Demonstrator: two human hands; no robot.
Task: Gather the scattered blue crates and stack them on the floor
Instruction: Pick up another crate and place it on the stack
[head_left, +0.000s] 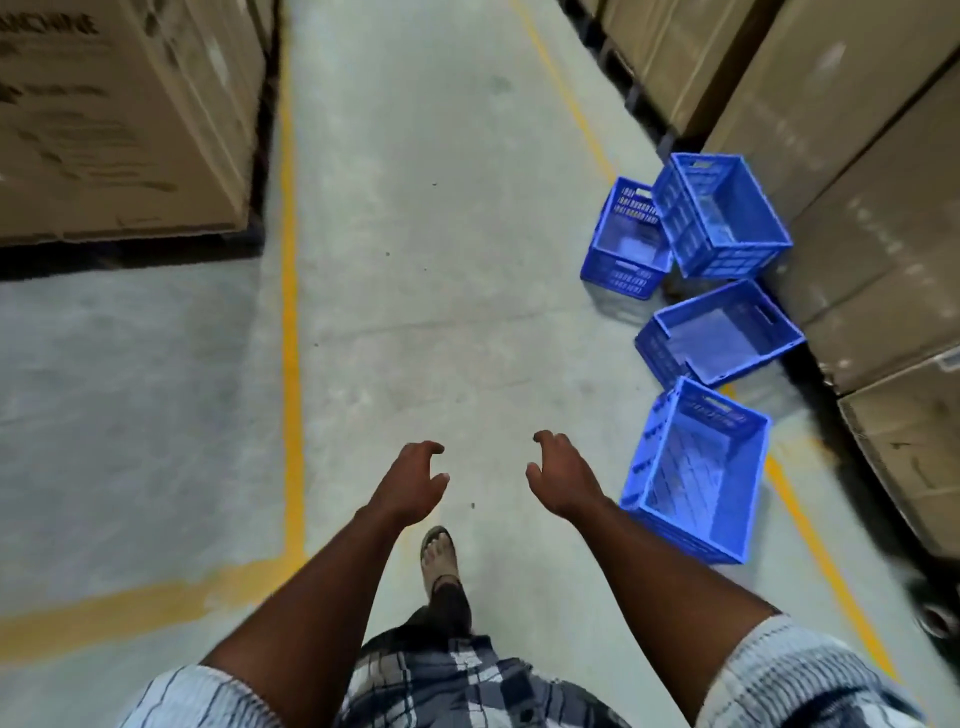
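Several blue plastic crates lie scattered along the right side of the aisle. The nearest crate (696, 473) is tipped on its side with its opening toward me. Beyond it a low crate (719, 332) sits on the floor by the boxes. Farther off, a tilted crate (722, 215) leans on an upright crate (626, 241). My left hand (410, 483) and my right hand (558, 475) reach out in front of me over the floor, fingers loosely curled, holding nothing. My right hand is just left of the nearest crate, not touching it.
Tall cardboard boxes (872, 208) line the right side on dark pallets. More large boxes (124, 114) stand at the far left. Yellow floor lines (291, 312) mark the concrete aisle. My sandalled foot (440, 556) steps forward below my hands.
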